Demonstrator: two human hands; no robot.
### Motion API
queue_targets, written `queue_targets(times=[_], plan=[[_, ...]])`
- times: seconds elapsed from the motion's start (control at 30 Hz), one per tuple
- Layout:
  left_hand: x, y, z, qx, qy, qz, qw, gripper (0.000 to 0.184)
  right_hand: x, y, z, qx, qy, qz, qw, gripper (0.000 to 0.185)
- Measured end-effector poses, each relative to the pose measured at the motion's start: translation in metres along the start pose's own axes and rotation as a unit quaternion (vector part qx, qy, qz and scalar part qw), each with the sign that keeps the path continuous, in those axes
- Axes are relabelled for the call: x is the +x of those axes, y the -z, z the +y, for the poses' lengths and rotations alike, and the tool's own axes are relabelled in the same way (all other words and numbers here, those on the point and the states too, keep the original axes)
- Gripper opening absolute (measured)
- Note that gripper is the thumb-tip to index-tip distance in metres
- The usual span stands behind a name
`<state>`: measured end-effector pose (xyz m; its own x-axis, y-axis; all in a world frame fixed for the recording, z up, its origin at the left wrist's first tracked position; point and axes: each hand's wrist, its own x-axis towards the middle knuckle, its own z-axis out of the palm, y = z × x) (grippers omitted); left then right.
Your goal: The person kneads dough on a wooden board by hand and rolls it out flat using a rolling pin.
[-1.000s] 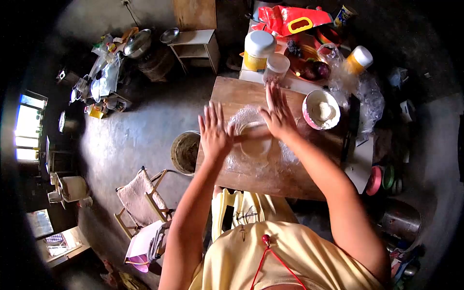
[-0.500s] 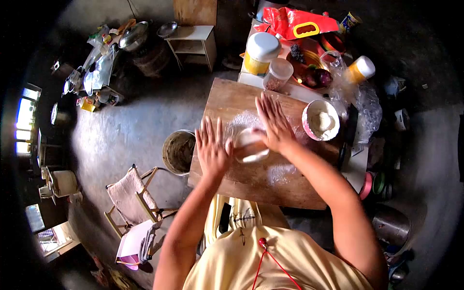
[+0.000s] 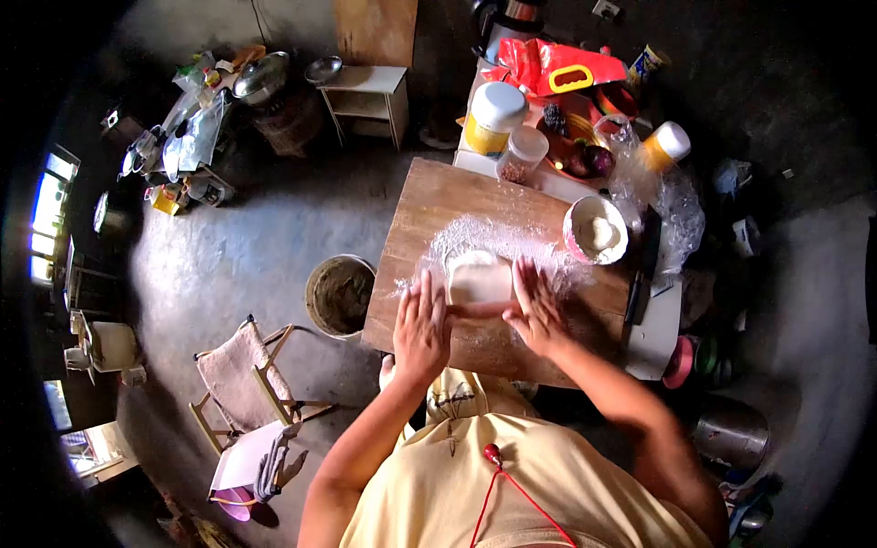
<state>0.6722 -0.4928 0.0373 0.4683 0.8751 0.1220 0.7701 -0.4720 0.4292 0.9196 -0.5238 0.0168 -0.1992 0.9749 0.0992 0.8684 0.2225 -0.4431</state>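
Note:
On the floured wooden board (image 3: 429, 196) lies a flattened piece of pale dough (image 3: 473, 265). A thin wooden rolling pin (image 3: 480, 310), blurred, crosses the near edge of the dough. My left hand (image 3: 422, 324) is over the pin's left end, palm down with fingers stretched forward. At its right end my right hand (image 3: 539, 310) lies likewise flat, fingers extended. Neither hand wraps round the pin; the palms hide its ends. White flour is scattered around the dough.
A bowl of flour (image 3: 595, 231) stands on the board's right side, near a dark-handled knife (image 3: 643, 269). Jars (image 3: 523, 153), a red bag (image 3: 557, 68) and clear plastic (image 3: 676, 224) crowd the table behind. Left are a bucket (image 3: 340, 297) and a folding chair (image 3: 242, 379).
Both hands have drawn back toward my body, bringing the rolling pin from the middle of the dough to its near edge. The camera view has shifted slightly.

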Motion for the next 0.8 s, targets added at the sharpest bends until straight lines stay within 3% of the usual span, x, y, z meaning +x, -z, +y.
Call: queue_targets(times=[0.07,0.13,0.17,0.2,0.27,0.4,0.5,0.53,0.63,0.7,0.8], plan=[[-0.024,-0.014,-0.008,0.047,-0.037,-0.007,0.998,0.046,-0.015,0.006,0.003,0.017,0.002,-0.056,0.998,0.083],[-0.028,-0.014,-0.005,0.013,-0.035,0.039,0.999,0.047,0.0,0.011,-0.01,0.323,-0.065,0.008,0.944,0.073],[-0.028,-0.014,-0.005,0.024,-0.031,0.051,0.998,0.045,0.013,-0.011,0.01,0.204,-0.017,0.123,0.971,0.068],[-0.028,-0.01,-0.002,0.034,-0.027,0.059,0.997,0.044,0.034,-0.001,0.001,0.239,-0.08,0.141,0.957,0.065],[-0.02,0.003,0.001,0.027,-0.047,0.051,0.997,0.041,0.068,0.018,-0.011,0.097,-0.072,0.098,0.988,0.054],[-0.015,0.014,0.007,-0.004,-0.09,0.014,0.996,0.032,0.084,-0.011,0.004,0.056,-0.066,0.04,0.995,0.036],[-0.016,0.004,0.002,-0.028,-0.066,0.004,0.997,0.032,0.063,0.012,-0.007,0.158,-0.297,-0.08,0.938,0.025],[-0.014,0.0,0.0,-0.042,-0.062,0.029,0.997,0.033,0.049,0.009,0.0,0.158,-0.301,-0.079,0.937,0.025],[-0.001,0.003,-0.006,-0.05,-0.071,0.014,0.996,0.039,0.002,-0.004,0.009,0.111,-0.174,0.046,0.977,0.024],[0.003,0.001,-0.002,-0.115,-0.035,0.013,0.993,0.052,-0.006,-0.012,-0.002,0.012,-0.099,0.167,0.981,0.04],[0.015,-0.001,-0.001,-0.065,-0.032,0.029,0.997,0.06,-0.004,-0.006,-0.012,-0.024,-0.119,0.118,0.986,0.054]])
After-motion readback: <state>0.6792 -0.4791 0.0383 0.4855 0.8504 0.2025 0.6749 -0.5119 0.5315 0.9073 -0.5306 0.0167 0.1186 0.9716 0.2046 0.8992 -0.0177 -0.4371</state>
